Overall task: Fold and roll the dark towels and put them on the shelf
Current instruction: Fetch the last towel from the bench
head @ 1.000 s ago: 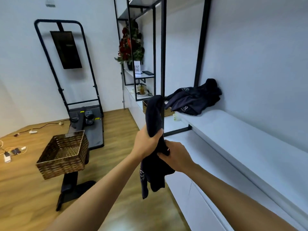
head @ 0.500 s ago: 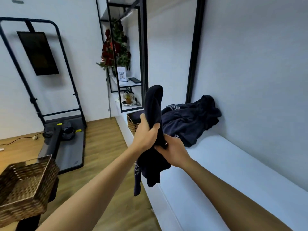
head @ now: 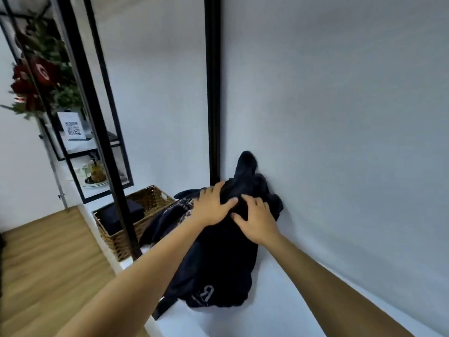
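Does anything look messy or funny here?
Yes. The dark towels sit in a crumpled heap on the white shelf, unfolded, one corner hanging over its edge. The left hand and right hand rest on the heap.

The towels [head: 218, 251] were dark navy with pale lettering. The shelf [head: 279, 300] was white, its frame [head: 212, 93] black. The basket [head: 145, 203] was brown woven wicker.

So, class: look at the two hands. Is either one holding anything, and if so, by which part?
Neither grips anything. The left hand and right hand lie with spread fingers on top of the pile of dark towels on the white shelf, pressing rather than holding.
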`<state>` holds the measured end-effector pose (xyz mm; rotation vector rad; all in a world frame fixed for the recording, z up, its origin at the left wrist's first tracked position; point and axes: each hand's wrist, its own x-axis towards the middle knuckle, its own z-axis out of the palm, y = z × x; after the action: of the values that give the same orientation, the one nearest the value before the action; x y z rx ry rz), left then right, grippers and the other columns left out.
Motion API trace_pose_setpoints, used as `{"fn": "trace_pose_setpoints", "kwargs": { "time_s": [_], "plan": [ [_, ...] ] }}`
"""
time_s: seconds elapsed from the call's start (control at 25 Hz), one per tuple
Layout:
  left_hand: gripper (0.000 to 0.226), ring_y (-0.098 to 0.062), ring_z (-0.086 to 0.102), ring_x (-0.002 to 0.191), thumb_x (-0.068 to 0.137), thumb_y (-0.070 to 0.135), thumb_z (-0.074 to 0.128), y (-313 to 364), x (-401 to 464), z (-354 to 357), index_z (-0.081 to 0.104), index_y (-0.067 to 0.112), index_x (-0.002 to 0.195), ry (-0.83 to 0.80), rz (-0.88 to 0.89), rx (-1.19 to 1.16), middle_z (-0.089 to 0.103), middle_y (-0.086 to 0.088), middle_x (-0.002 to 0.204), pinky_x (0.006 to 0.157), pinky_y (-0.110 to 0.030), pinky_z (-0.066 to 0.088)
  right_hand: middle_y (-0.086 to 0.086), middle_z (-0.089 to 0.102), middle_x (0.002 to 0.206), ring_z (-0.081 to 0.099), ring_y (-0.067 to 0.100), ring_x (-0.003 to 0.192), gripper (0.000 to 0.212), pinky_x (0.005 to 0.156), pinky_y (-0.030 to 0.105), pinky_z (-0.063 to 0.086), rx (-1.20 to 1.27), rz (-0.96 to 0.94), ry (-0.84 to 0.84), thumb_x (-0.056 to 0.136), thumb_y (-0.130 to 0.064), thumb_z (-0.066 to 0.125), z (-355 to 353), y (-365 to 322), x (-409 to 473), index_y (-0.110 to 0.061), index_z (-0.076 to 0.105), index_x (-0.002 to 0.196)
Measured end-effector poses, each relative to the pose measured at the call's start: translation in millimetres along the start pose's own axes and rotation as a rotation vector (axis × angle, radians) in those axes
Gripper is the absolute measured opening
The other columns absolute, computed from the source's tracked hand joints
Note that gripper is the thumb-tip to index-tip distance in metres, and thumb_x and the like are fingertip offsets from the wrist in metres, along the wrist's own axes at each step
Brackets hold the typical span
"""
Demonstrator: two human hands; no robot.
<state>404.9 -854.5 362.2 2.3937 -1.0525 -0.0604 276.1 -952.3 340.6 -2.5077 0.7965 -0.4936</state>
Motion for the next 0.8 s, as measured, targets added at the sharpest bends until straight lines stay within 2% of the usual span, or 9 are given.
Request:
{"fn": "trace_pose_setpoints", "kwargs": {
  "time_s": [0.08, 0.2, 0.32, 0.4, 0.48, 0.52, 0.6, 0.68, 0.8],
  "plan": [
    [0.077, -0.026, 0.03, 0.142, 0.09, 0.073, 0.031, -26.9, 3.2, 48.4, 0.016, 0.034, 0.155, -0.025, 0.043, 0.184, 0.036, -0.005, 0.155, 0.117, -0.048, 0.017, 0.004, 0.027, 0.155, 0.03, 0.028, 0.135, 0.07, 0.105, 0.045, 0.041, -0.167, -0.072, -0.073, 0.093, -0.054, 0.048, 33.2, 25.6, -0.4, -0.033, 0.019, 0.153],
    [0.078, -0.024, 0.03, 0.143, 0.089, 0.073, 0.026, -34.3, 13.3, 70.1, 0.015, 0.032, 0.155, 0.086, 0.066, 0.243, 0.035, -0.003, 0.156, 0.119, -0.047, 0.013, 0.002, 0.024, 0.155, 0.031, 0.027, 0.133, 0.069, 0.103, 0.042, 0.044, -0.193, -0.091, 0.011, 0.093, -0.049, 0.047, 56.4, 40.2, 5.2, -0.035, 0.018, 0.153],
    [0.079, -0.023, 0.03, 0.143, 0.09, 0.074, 0.024, -35.6, 13.1, 69.4, 0.016, 0.031, 0.155, 0.102, 0.086, 0.227, 0.036, -0.003, 0.155, 0.119, -0.047, 0.012, -0.001, 0.033, 0.15, 0.035, 0.023, 0.129, 0.062, 0.1, 0.038, 0.046, -0.137, -0.118, 0.069, 0.093, -0.047, 0.05, 55.8, 40.8, 6.4, -0.034, 0.029, 0.15],
    [0.074, -0.023, 0.031, 0.142, 0.092, 0.071, 0.027, -35.2, 9.5, 64.9, 0.025, 0.029, 0.153, 0.098, 0.073, 0.106, 0.041, -0.002, 0.152, 0.119, -0.046, 0.013, -0.003, 0.047, 0.138, 0.043, 0.018, 0.121, 0.053, 0.097, 0.038, 0.048, 0.007, -0.098, 0.18, 0.095, -0.043, 0.053, 51.3, 37.3, 6.5, -0.031, 0.04, 0.145],
    [0.066, -0.025, 0.036, 0.137, 0.095, 0.064, 0.035, -32.6, 9.6, 53.5, 0.038, 0.023, 0.147, 0.167, -0.034, -0.128, 0.052, -0.002, 0.142, 0.116, -0.046, 0.02, -0.006, 0.06, 0.116, 0.053, 0.013, 0.106, 0.053, 0.091, 0.033, 0.049, 0.164, 0.001, 0.273, 0.093, -0.039, 0.06, 44.3, 31.1, 12.0, -0.022, 0.044, 0.141],
    [0.061, -0.026, 0.039, 0.134, 0.095, 0.059, 0.04, -32.1, 10.9, 45.7, 0.044, 0.021, 0.141, 0.206, -0.1, -0.188, 0.058, -0.002, 0.135, 0.113, -0.046, 0.024, -0.008, 0.063, 0.102, 0.057, 0.012, 0.096, 0.053, 0.085, 0.03, 0.05, 0.212, 0.074, 0.263, 0.091, -0.037, 0.063, 39.1, 27.3, 16.3, -0.018, 0.046, 0.138],
    [0.044, -0.029, 0.047, 0.128, 0.095, 0.05, 0.047, -34.5, 11.0, 31.1, 0.058, 0.022, 0.127, 0.187, -0.143, -0.086, 0.066, -0.001, 0.121, 0.106, -0.047, 0.033, -0.009, 0.063, 0.08, 0.062, 0.013, 0.082, 0.044, 0.076, 0.029, 0.052, 0.213, 0.169, 0.184, 0.092, -0.036, 0.064, 27.8, 19.3, 19.9, -0.013, 0.057, 0.128],
    [0.027, -0.028, 0.059, 0.114, 0.096, 0.043, 0.049, -37.0, 1.7, 18.1, 0.064, 0.027, 0.111, 0.146, -0.097, -0.003, 0.071, 0.0, 0.105, 0.097, -0.044, 0.044, -0.009, 0.06, 0.073, 0.062, 0.015, 0.077, 0.031, 0.071, 0.03, 0.05, 0.165, 0.16, 0.185, 0.094, -0.035, 0.061, 14.2, 14.2, 13.1, -0.014, 0.065, 0.116],
    [0.018, -0.023, 0.066, 0.086, 0.097, 0.039, 0.052, -14.2, -23.8, -17.4, 0.063, 0.026, 0.1, 0.24, -0.017, -0.209, 0.067, 0.003, 0.078, 0.077, -0.036, 0.051, -0.006, 0.061, 0.075, 0.059, 0.017, 0.073, 0.019, 0.065, 0.028, 0.045, 0.156, 0.064, 0.356, 0.098, -0.031, 0.055, -33.7, 7.4, -20.7, -0.015, 0.065, 0.096]
  ]
}}
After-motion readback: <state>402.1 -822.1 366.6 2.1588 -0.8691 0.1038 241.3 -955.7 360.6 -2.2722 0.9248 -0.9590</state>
